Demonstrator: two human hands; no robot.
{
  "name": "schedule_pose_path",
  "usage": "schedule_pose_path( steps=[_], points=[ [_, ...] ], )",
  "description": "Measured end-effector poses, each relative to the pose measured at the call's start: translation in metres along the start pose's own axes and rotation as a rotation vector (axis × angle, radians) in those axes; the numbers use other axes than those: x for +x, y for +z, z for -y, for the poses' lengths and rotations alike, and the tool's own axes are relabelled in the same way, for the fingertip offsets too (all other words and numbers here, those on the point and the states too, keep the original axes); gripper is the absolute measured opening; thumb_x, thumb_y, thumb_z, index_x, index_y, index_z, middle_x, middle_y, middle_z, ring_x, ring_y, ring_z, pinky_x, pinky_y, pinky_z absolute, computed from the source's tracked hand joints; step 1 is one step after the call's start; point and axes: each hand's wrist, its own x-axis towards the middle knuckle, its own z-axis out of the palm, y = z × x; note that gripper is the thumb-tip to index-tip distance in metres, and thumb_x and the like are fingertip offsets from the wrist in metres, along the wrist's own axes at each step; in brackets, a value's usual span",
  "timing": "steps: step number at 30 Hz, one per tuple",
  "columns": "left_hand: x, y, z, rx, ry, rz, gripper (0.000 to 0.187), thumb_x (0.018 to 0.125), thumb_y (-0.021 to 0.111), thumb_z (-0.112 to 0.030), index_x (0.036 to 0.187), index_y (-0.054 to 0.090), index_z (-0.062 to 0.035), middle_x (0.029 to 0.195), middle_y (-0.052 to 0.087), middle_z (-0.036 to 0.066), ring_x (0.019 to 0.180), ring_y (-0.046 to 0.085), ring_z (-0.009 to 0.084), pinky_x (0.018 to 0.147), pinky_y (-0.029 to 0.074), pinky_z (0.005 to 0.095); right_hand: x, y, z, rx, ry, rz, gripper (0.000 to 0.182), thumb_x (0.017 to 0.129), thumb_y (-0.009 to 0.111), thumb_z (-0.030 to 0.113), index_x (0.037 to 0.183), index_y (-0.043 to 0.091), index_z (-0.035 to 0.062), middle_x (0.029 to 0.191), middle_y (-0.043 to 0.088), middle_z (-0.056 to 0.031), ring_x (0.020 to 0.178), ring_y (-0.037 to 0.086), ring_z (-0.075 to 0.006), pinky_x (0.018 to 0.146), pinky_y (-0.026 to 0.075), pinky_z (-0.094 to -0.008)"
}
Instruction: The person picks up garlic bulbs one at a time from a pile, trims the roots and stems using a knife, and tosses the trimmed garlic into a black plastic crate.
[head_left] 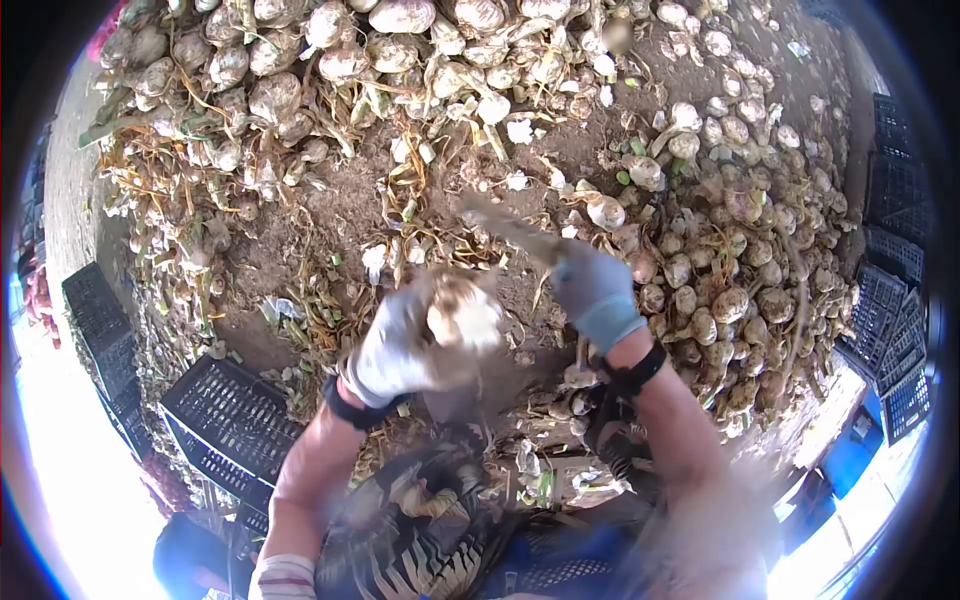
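Now left hand (395, 345) curled round garlic bulb (467, 318), right hand (594, 292) wrapped round blurry tool (512, 232). Dry scraps (412, 240) just ahead, big garlic pile (395, 52) beyond, black crate (232, 412) at left.

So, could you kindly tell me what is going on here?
A person wearing gloves is handling garlic. The left hand holds a garlic bulb, blurred by motion, while the right hand grips a long tool, possibly a knife, pointing away from the wrist. Bulbs with stalks lie heaped ahead on the ground, and another pile of bulbs lies to the right. A black crate stands to the left, near the left forearm.
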Motion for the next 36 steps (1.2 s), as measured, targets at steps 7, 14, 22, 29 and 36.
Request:
schedule_pose_path(
  steps=[7,14,22,29,36],
  points=[
    [0.015,0.004,-0.006,1.158,0.282,0.139,0.033,0.061,0.071,-0.004,0.093,0.068,-0.0057,0.101,0.062,0.011,0.095,0.063,0.0327,0.083,0.052,0.0406,-0.01,0.006,0.013,0.344,-0.183,0.06,0.027,0.086,0.064,0.029,0.107,0.071,0.0129,0.083,0.07,-0.0174,0.08,0.07,-0.0346,0.073,0.055,-0.0432],
    [0.011,-0.009,-0.013,1.458,0.775,-0.202,0.022,0.061,0.067,-0.001,0.081,0.069,-0.0098,0.099,0.065,0.005,0.084,0.062,0.0239,0.071,0.051,0.0385,0.003,0.035,-0.023,0.057,-0.007,0.188,0.027,0.085,0.066,0.024,0.104,0.071,0.0057,0.08,0.071,-0.0166,0.071,0.069,-0.035,0.067,0.056,-0.0395],
    [0.095,0.076,-0.077,0.797,0.463,0.171,0.048,0.084,0.064,0.001,0.132,0.056,-0.0017,0.113,0.067,0.015,0.076,0.069,0.0146,0.063,0.058,0.0275,-0.01,0.073,-0.014,1.897,0.449,-0.048,0.02,0.085,0.073,0.012,0.098,0.067,-0.0023,0.076,0.067,-0.002,0.062,0.06,-0.0109,0.056,0.049,-0.0268],
    [0.221,-0.003,-0.029,1.931,0.175,-0.199,0.065,0.083,0.057,0.006,0.145,0.04,-0.0073,0.151,0.039,0.023,0.082,0.07,0.0243,0.063,0.059,0.0271,0.014,0.033,-0.045,1.315,0.364,-0.112,0.021,0.085,0.073,0.002,0.105,0.069,-0.003,0.072,0.064,-0.0017,0.052,0.054,-0.007,0.046,0.041,-0.0221],
    [0.158,0.002,-0.005,0.482,0.039,-0.157,0.043,0.085,0.065,0.001,0.127,0.054,0.0003,0.104,0.063,0.007,0.089,0.063,0.0153,0.083,0.055,0.0288,0.022,0.022,-0.023,0.968,0.083,-0.133,0.025,0.086,0.073,0.014,0.108,0.07,0.0028,0.075,0.069,-0.0072,0.056,0.06,-0.0115,0.053,0.048,-0.0278]
  ],
)
